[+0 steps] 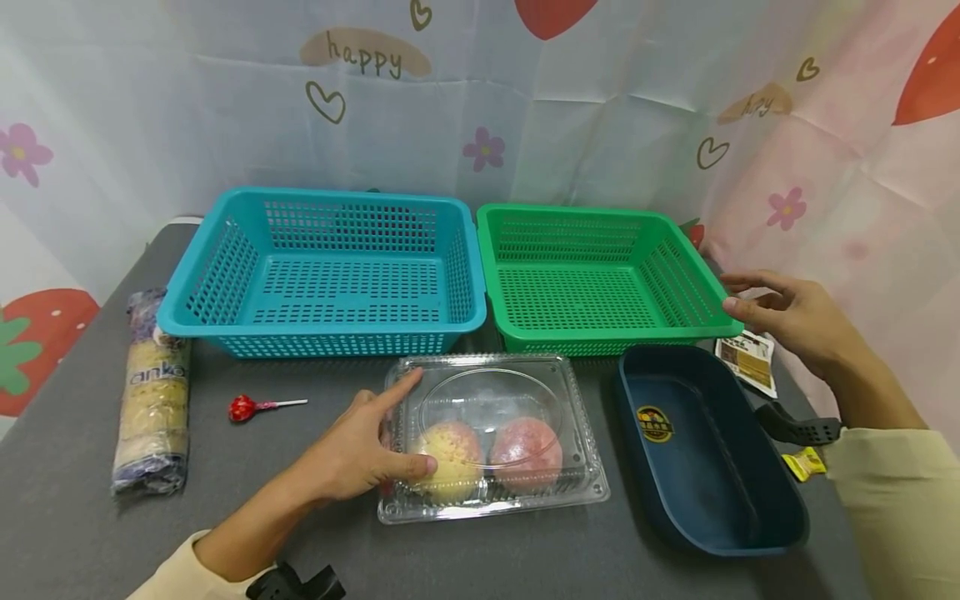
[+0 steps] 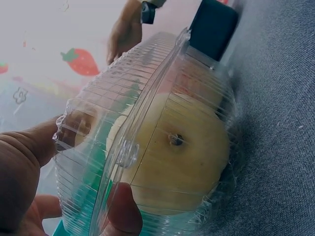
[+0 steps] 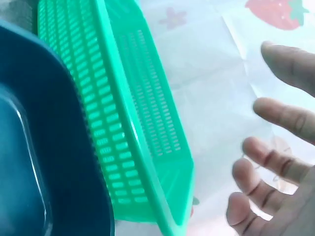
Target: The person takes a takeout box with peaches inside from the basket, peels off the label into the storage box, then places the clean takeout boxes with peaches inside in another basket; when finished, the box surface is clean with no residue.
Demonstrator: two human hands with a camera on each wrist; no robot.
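Grey table: left grip [image 1: 360, 454] clasps the clamshell [image 1: 491, 437] (apparently apples inside), right grip [image 1: 787, 312] hovers open.

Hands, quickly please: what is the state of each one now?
Left hand: gripping the clear fruit box at its left end.
Right hand: open, holding nothing, beside the green basket.
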